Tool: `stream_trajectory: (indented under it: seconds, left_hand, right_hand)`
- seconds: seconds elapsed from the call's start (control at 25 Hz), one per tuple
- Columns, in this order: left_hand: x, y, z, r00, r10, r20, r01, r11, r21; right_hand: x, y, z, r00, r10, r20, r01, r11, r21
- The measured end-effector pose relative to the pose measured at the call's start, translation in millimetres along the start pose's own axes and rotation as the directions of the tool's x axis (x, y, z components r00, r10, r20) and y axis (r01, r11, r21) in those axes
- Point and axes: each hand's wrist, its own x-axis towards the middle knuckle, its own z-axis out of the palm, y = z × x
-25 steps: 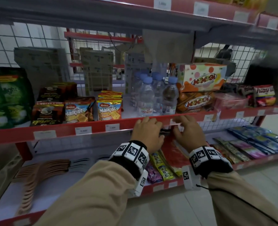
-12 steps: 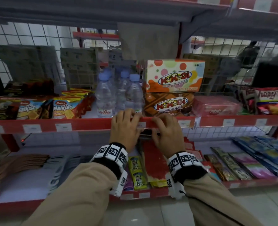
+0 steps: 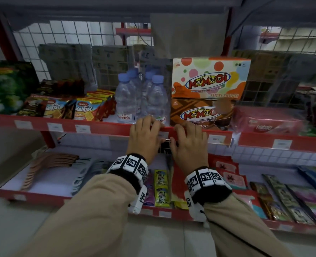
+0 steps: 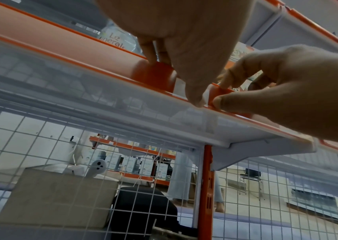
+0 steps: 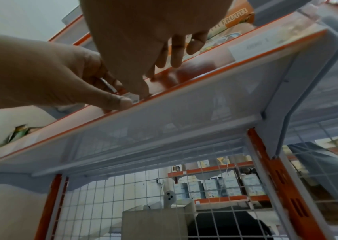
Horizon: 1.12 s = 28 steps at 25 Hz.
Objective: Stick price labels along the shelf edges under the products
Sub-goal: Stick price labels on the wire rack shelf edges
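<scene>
The price label (image 3: 161,135) sits on the red shelf edge (image 3: 105,127) just below the water bottles (image 3: 135,101), between the two hands; the left hand (image 3: 146,134) curls over the rail and pins the label's left end with its thumb, while the right hand (image 3: 187,140) at its 3 o'clock grips the rail, thumb under and fingers on top. If either thumb slides before the label seats, it could sit crooked or crease. Fingers reaching over the lip toward 12 o'clock might nudge a bottle.
</scene>
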Motion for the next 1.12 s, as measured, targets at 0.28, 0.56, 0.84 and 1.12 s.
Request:
stream_trajectory:
  seconds: [0.28, 0.56, 0.84, 1.12]
  left_hand:
    - [-18.9, -7.1, -7.0, 0.998, 0.069, -0.003, -0.070, 0.997, -0.040]
    - [-20.6, -21.5, -11.0, 0.991, 0.128, -0.041, -0.127, 0.992, 0.006]
    - [-17.0, -24.3, -8.5, 0.987, 0.153, -0.043, -0.151, 0.988, 0.046]
    - [-16.1, -30.5, -9.2, 0.989, 0.147, -0.021, -0.146, 0.988, 0.044]
  right_hand:
    - [10.5, -7.2, -5.8, 0.996, 0.060, 0.062, -0.059, 0.998, -0.011]
    - [10.5, -11.5, -4.5, 1.000, 0.003, 0.013, -0.004, 0.998, 0.066]
    - [19.1, -29.8, -9.2, 0.987, -0.140, 0.076, 0.124, 0.976, 0.181]
    - [26.1, -35.5, -15.4, 0.970, -0.101, 0.223, 0.071, 0.988, 0.136]
